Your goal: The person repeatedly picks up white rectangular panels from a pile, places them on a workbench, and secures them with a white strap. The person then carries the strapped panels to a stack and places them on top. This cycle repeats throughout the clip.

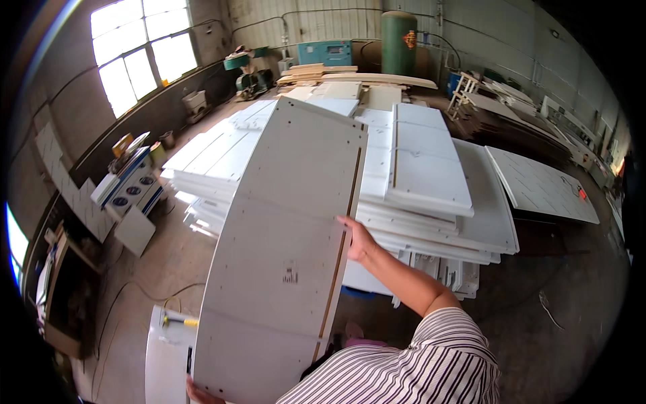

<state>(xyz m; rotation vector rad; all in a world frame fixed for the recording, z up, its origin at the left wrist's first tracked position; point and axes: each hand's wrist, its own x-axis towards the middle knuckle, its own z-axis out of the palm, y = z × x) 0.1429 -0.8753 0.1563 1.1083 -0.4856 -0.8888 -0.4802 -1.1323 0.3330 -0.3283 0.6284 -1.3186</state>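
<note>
A long white furniture panel (269, 236) with drilled holes, a brown groove along its right side and a small printed label is held up before me, tilted. My right hand (356, 239) grips its right edge about midway, with the thumb on the face and the other fingers hidden behind. Down at the panel's lower left corner, my left hand (202, 392) holds the edge; only part of it shows at the frame's bottom. Beside that corner lies another white board (165, 357) with a yellow-handled hammer (182, 322) on it.
Stacks of white panels (431, 155) stand ahead, behind the held panel. A white board (538, 182) lies to the right, near dark stacked sheets (498, 121). At left are a white machine with round dials (131, 192) and a wooden bench (67, 296). Cables (121, 296) trail over the floor.
</note>
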